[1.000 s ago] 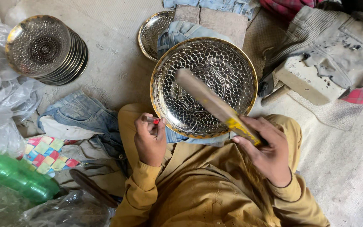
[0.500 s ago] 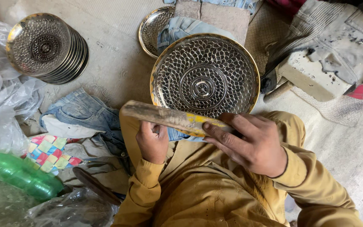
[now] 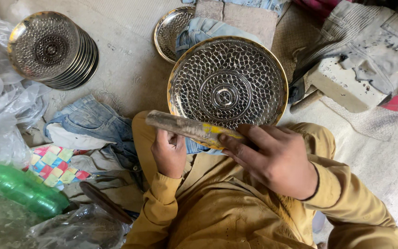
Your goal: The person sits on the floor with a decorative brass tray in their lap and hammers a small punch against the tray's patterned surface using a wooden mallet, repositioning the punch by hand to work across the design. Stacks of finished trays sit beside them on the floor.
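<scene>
A: What do the hands hold?

B: The right hand [image 3: 272,161] is wrapped around one end of a flat stick [image 3: 190,129] with a yellow patch. The left hand [image 3: 169,152] is curled shut under the stick's other end. I cannot tell if it grips the stick or some small thing.

A: Where is the plate [image 3: 228,83]?

B: It leans up just past the stick, in front of the person's knees. It is round and shiny, with a gold rim and bumpy rings.

A: What else is near?

B: A stack of plates [image 3: 51,50] lies far to the left on the floor [image 3: 125,69]. Jeans cloth [image 3: 93,122] and a green bottle [image 3: 21,189] are on the left too. A grey block [image 3: 342,85] sits on the right.

A: How should the stick be held well?

B: I think both hands should keep it flat and steady. The plate looks easy to tip, so pressing softly seems best.
</scene>
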